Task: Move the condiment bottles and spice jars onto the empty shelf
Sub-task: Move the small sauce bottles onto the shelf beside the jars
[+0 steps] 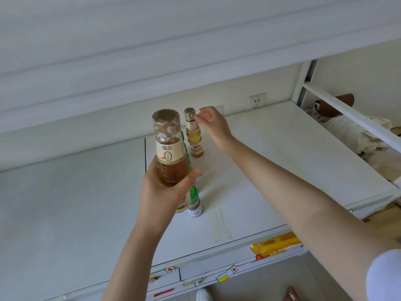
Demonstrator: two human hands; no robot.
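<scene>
My left hand (161, 193) grips an amber condiment bottle (170, 157) with a gold cap by its lower body and holds it upright above the white shelf (271, 159). A smaller matching bottle (194, 137) stands on the shelf near the back wall. My right hand (213, 124) reaches over to that bottle, fingers loosely spread and fingertips at its cap. A row of green-capped spice jars runs front to back behind the held bottle and is mostly hidden by it. The nearest jar (194, 208) shows its white label.
A second white panel (65, 203) adjoins the shelf on the left. A wall socket (256, 103) sits behind the shelf. A white metal rail (347, 111) and bedding lie to the right. A yellow packet (274, 244) shows on the level below the shelf's front edge.
</scene>
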